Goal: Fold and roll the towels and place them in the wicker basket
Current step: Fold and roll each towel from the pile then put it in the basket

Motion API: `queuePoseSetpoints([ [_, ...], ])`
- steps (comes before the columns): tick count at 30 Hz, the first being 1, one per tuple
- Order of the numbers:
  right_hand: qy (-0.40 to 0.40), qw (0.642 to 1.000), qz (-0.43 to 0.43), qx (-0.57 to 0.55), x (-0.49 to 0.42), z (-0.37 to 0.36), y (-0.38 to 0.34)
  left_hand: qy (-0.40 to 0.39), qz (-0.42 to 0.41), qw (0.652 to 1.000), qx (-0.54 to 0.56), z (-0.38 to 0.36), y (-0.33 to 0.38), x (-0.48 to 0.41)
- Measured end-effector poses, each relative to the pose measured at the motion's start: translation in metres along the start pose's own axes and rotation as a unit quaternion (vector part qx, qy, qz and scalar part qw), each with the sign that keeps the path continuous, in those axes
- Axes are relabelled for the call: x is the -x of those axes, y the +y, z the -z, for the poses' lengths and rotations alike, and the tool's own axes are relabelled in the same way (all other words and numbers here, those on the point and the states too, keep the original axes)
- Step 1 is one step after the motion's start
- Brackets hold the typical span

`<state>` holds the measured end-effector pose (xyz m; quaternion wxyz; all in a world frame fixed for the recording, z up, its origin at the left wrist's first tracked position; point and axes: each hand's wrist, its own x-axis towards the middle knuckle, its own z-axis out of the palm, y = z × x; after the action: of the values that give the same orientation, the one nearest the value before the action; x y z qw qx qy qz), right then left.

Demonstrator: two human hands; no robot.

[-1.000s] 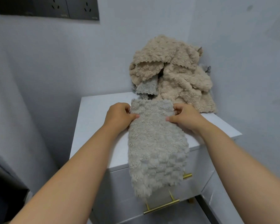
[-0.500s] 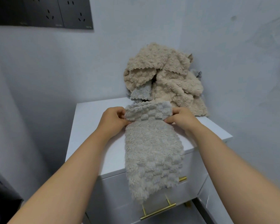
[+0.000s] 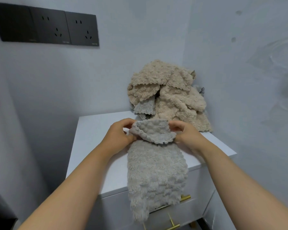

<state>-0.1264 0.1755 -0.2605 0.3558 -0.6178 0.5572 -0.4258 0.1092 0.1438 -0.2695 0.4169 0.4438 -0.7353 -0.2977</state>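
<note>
Since the earlier frames, the far end of the grey towel (image 3: 156,171) had come up off the cabinet top and curled back toward the person, so that it drooped as a flap over the rest of the cloth.

Pale walls (image 3: 156,39) met in a corner behind everything. A white cabinet (image 3: 96,146) stood in that corner. On its back right part, against the wall, sat a heap of beige towels (image 3: 173,90) with a grey piece (image 3: 145,107) showing at the lower left of the heap. The grey towel being worked lay lengthwise down the middle of the cabinet top, just in front of the heap, and its near end hung over the front edge across the drawer front. A row of three dark wall sockets (image 3: 48,27) was mounted high on the left wall.

The left hand (image 3: 118,138) pinched the left corner of the raised flap between thumb and curled fingers. The right hand (image 3: 188,136) pinched the right corner in the same way, its fingers bent round the edge. A brass drawer handle (image 3: 185,197) showed just beside the hanging end of the towel, and another (image 3: 172,225) lower down.
</note>
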Motion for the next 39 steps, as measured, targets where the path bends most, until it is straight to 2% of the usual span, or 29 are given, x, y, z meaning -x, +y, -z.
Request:
queuePoseSetpoints([
  [3,-0.023,0.997,-0.005,-0.072,-0.004,0.002,0.002,-0.015,0.052,0.993,0.101,-0.001,0.005,0.002],
  [6,-0.007,0.99,-0.009,-0.139,-0.007,0.001,0.003,-0.002,0.117,0.961,0.249,-0.002,0.008,0.003],
  [8,0.007,0.984,-0.019,-0.179,-0.007,0.002,0.005,0.013,0.12,0.956,0.267,-0.001,0.01,0.003],
  [11,0.003,0.988,-0.023,-0.155,-0.009,0.005,0.013,0.001,0.095,0.979,0.179,0.005,0.012,0.003],
  [15,-0.05,0.992,-0.02,-0.114,-0.004,0.011,0.008,-0.089,0.073,0.992,0.046,0.013,0.01,0.005],
  [17,-0.084,0.995,-0.02,-0.055,-0.002,0.015,0.004,-0.133,0.058,0.989,-0.024,0.017,0.011,0.004],
  [20,-0.124,0.988,-0.02,0.087,0.002,0.02,-0.004,-0.179,0.041,0.981,-0.069,0.019,0.015,0.003],
  [23,-0.129,0.975,-0.038,0.179,0.005,0.02,-0.017,-0.164,0.035,0.978,-0.125,0.014,0.017,0.0],
  [26,-0.067,0.97,-0.023,0.232,0.002,0.012,-0.024,-0.13,0.015,0.975,-0.182,0.007,0.02,-0.003],
  [30,0.017,0.966,0.02,0.259,-0.006,-0.007,-0.026,-0.14,0.005,0.964,-0.228,0.0,0.022,-0.002],
  [34,-0.075,0.923,-0.01,0.376,-0.003,-0.011,-0.031,-0.146,0.003,0.958,-0.247,0.003,0.02,-0.003],
  [39,-0.118,0.929,-0.054,0.347,-0.001,-0.005,-0.028,-0.194,0.064,0.95,-0.235,0.008,0.019,-0.001],
])
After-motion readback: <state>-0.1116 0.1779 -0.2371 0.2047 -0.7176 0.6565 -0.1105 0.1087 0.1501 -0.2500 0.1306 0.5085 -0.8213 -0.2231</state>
